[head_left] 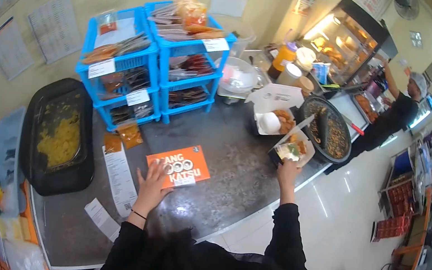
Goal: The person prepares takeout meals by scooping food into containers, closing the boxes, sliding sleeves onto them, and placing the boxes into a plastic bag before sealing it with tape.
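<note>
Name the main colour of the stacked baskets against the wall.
The stacked baskets are bright blue, as the head view shows.

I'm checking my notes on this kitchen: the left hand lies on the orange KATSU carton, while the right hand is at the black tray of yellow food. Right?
Not quite: the head view shows the right hand at the smaller open food box. The left hand does lie on the orange KATSU carton.

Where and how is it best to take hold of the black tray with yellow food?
I would grip the black tray by its wide rim, one hand on each long side, coming from the person's side of the table. It is broad and uncovered, with loose-looking yellow food inside, so it seems wise to keep it level. Blue racks crowd its far right.
</note>
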### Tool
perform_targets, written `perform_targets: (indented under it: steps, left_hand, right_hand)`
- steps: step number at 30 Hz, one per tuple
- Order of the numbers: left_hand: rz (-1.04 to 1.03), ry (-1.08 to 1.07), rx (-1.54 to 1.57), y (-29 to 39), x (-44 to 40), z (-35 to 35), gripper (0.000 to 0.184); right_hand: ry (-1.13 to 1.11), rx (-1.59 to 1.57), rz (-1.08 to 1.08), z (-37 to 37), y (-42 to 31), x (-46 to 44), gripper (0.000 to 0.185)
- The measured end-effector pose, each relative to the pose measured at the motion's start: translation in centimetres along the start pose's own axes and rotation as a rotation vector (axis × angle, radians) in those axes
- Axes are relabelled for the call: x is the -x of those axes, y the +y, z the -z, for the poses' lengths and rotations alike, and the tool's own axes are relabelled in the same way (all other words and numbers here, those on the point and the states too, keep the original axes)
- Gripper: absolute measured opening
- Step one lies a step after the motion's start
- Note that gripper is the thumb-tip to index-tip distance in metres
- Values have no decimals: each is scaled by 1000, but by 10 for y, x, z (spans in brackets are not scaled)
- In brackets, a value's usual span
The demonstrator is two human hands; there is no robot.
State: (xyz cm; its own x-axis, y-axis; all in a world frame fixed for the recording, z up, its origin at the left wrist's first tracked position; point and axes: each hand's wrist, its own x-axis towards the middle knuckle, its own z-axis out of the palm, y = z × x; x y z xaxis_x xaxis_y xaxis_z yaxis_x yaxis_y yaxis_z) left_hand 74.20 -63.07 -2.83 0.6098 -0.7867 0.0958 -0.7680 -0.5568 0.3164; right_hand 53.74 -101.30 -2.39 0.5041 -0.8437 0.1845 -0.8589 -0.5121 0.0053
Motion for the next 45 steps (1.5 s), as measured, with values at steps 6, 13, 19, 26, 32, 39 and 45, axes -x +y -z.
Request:
perform_targets:
  steps: [6, 13, 19, 26, 32, 39, 45]
  left_hand:
    - [113, 86, -28, 15, 0, 24, 78]
    - [467, 251, -133, -32, 102, -15, 52]
    - [461, 280, -53, -44, 120, -28, 41]
    - [363, 523, 425, -20, 110, 13, 39]
    - [33, 421, 478, 42, 29, 68, 43]
    - [202, -7, 526, 83, 51, 20, 47]
    - [288, 182, 322, 83, 64, -37, 71]
  right_hand:
    - [122, -97, 235, -22, -6, 14, 8]
    - [-225, -568, 519, 25, -87, 127, 4]
    - [-353, -667, 774, 36, -166, 195, 7]
    - [-405, -675, 752, 95, -212, 182, 27]
    - [238, -962, 623, 145, -185, 101, 36]
    - [-811, -439, 413, 123, -139, 85, 43]
    - [-604, -957, 499, 28, -111, 117, 71]
